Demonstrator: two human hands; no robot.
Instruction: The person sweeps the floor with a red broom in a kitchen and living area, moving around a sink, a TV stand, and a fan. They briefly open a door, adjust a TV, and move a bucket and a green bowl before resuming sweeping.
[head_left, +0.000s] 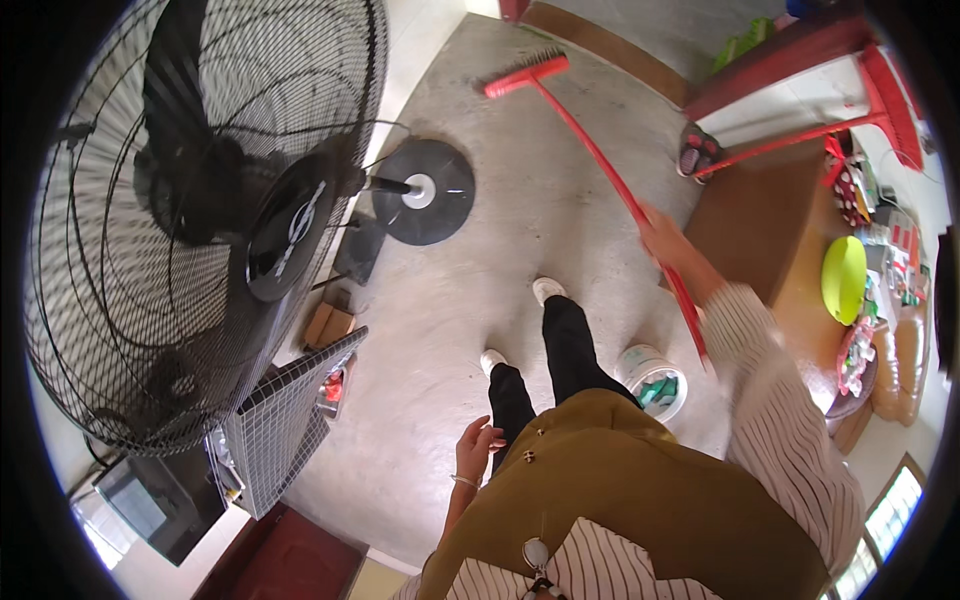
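Observation:
My right hand (664, 236) is closed around the red handle of a push broom (589, 142). The broom slants away from me over the concrete floor (517, 232), its red head with short dark bristles (529, 73) at the far end, slightly blurred. I cannot tell whether the bristles touch the floor. The handle's near end comes down beside my right sleeve. My left hand (478, 448) hangs by my left leg, holding nothing, fingers loosely bent and apart, with a bracelet at the wrist.
A large black pedestal fan (289, 217) on a round base (427, 221) occupies the left. Near my right leg stands a white bucket (637, 364) holding green material. Right are a brown table (795, 255) with a lime-green oval item (843, 280), a second red broom (795, 142) and shoes (697, 154).

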